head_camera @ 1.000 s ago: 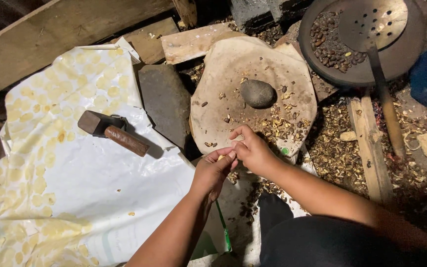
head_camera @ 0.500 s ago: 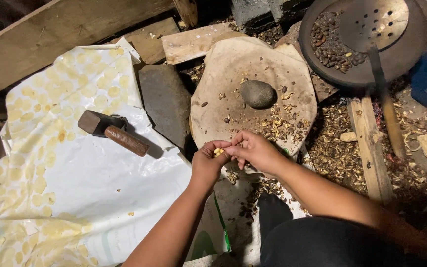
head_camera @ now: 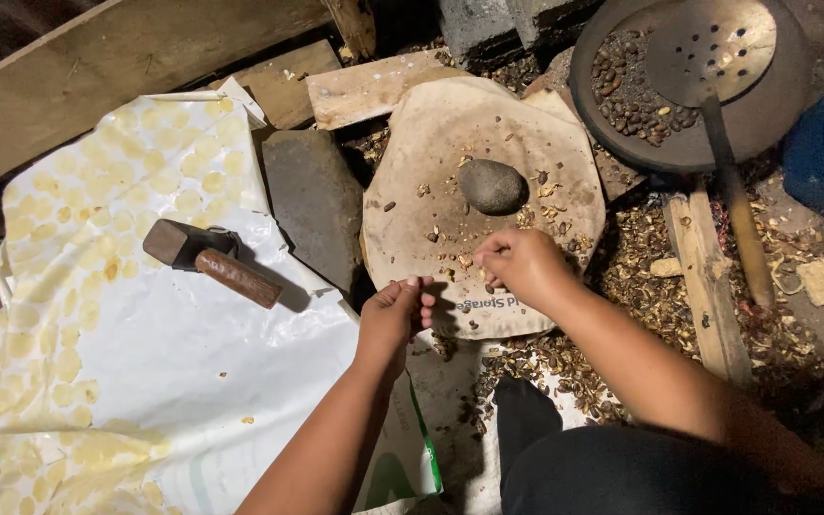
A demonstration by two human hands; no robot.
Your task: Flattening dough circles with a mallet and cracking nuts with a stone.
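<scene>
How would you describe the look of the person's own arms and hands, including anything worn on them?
Both forearms are bare up to the frame edge, with no sleeves showing. The left hand and right hand wear no gloves, and no rings, watch or bracelets are visible. Dark clothing covers the lap below.

A white sheet (head_camera: 174, 353) dotted with pale yellow spots, a grey stone (head_camera: 493, 186), a blue tub (head_camera: 813, 143).

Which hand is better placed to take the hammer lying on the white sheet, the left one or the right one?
Probably the left hand. It hovers at the edge of the white sheet, with the hammer on its own side. The right hand is over the round pad, farther away, and would have to cross over.
</scene>
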